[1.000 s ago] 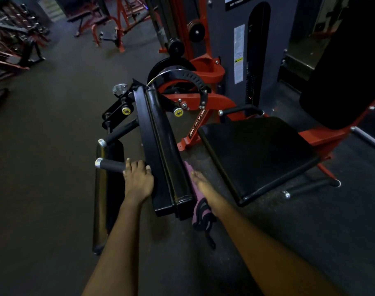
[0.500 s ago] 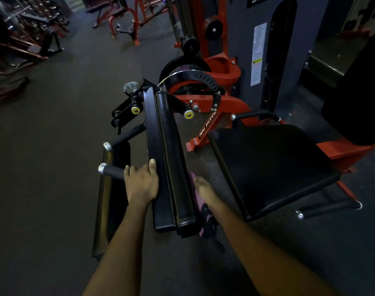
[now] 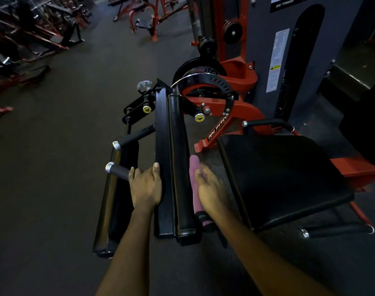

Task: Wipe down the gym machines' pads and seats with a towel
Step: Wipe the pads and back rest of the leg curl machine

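Observation:
A long black roller pad (image 3: 179, 165) on the red and black machine runs away from me in the middle of the view. My right hand (image 3: 211, 191) presses a pink towel (image 3: 194, 178) against the pad's right side, fingers wrapped over the cloth. My left hand (image 3: 145, 185) grips the black handle bar (image 3: 118, 170) on the pad's left, thumb lying along the flat black bar beside the pad. The wide black seat (image 3: 282, 178) lies to the right, apart from both hands. A second black pad (image 3: 111, 201) hangs lower at the left.
The grey weight-stack housing (image 3: 289, 60) and red frame (image 3: 235, 112) stand behind the seat. A black backrest (image 3: 368, 133) fills the far right. Other red machines (image 3: 144, 16) and racks (image 3: 28, 35) line the back and left. Dark rubber floor (image 3: 54, 167) stretches to the left.
My right hand has slid the pink towel up along the pad's right side, away from me. My left hand has stayed on the handle, its thumb now stretched along the flat bar. The view has moved closer.

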